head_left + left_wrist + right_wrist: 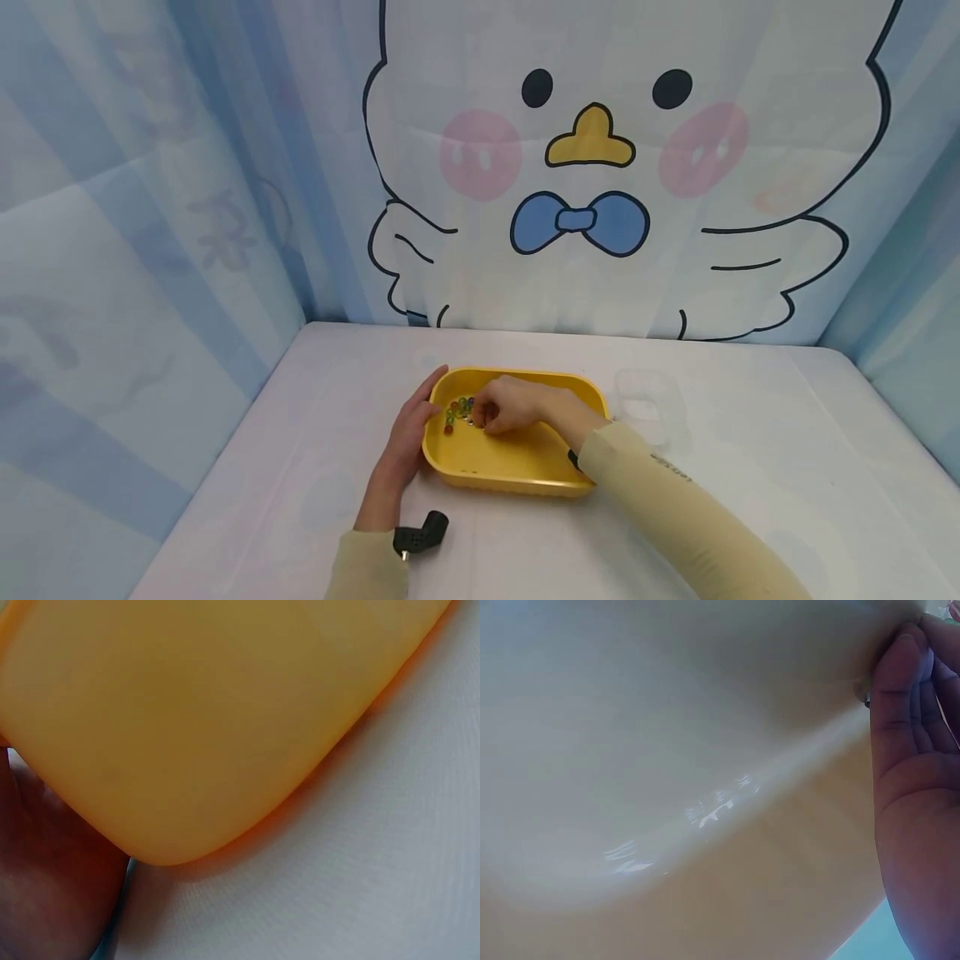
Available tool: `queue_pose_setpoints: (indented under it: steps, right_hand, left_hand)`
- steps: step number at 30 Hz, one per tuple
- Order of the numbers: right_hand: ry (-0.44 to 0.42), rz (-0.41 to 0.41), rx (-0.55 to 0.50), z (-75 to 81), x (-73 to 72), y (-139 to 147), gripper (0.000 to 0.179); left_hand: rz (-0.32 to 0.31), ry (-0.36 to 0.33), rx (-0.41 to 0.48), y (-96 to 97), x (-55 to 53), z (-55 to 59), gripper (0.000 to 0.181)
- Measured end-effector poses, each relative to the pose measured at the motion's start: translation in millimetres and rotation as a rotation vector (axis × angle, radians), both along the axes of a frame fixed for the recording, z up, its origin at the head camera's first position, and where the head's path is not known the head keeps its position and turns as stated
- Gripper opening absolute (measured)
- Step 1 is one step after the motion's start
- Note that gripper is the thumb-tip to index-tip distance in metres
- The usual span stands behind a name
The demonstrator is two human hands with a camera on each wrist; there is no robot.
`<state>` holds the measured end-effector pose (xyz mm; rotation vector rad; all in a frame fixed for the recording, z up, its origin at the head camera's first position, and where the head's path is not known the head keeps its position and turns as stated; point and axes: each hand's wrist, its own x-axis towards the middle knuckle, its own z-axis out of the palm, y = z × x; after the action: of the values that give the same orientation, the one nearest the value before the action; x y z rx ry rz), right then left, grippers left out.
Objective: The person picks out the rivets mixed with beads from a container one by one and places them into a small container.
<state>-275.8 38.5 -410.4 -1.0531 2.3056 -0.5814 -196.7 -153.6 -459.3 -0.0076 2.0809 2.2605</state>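
Note:
A yellow tray [510,458] sits on the white table. Small glass marbles [454,413], green, amber, blue and clear, lie in a cluster at its left end. My left hand [405,433] holds that end from outside, thumb at the rim; the left wrist view shows my palm [56,877] against the tray's corner [165,840]. Inside the tray, my right hand [513,404] reaches down beside the marbles, with thumb and finger pinched together at what seems a marble, mostly hidden. The right wrist view shows a greenish marble [861,689] beside my right thumb [900,660].
A clear plastic box [643,404] stands right of the tray, near my right forearm. Curtains [150,250] enclose the table at the back and sides. A black wrist camera [422,533] is on my left wrist.

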Motion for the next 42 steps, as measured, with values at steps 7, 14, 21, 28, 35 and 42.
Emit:
queue_pose_setpoints:
  steps: [7,14,21,28,35,42]
  right_hand:
    - [0.005,-0.001,0.012,-1.9,-0.2,1.1,0.004]
    - [0.019,0.009,0.031,0.3,0.7,1.7,0.007]
    - [0.023,0.029,0.026,0.4,-0.1,2.2,0.009]
    - [0.013,0.047,0.012,0.0,-0.1,3.2,0.009]
    - [0.019,0.044,0.013,0.7,0.8,4.0,0.009]
    - [0.014,0.052,0.003,0.3,1.0,4.4,0.01]
  left_hand:
    - [0.003,-0.01,0.0,0.3,0.1,-0.5,0.067]
    - [0.001,-0.004,0.008,0.0,-0.2,-1.5,0.067]
    - [0.007,0.0,0.004,-0.1,0.4,-1.7,0.067]
    - [0.008,0.013,-0.004,-0.3,0.1,-2.4,0.067]
    - [-0.004,0.023,-0.002,-0.7,-0.6,-2.1,0.067]
    - [-0.004,0.027,-0.007,-0.6,-1.0,-2.0,0.067]
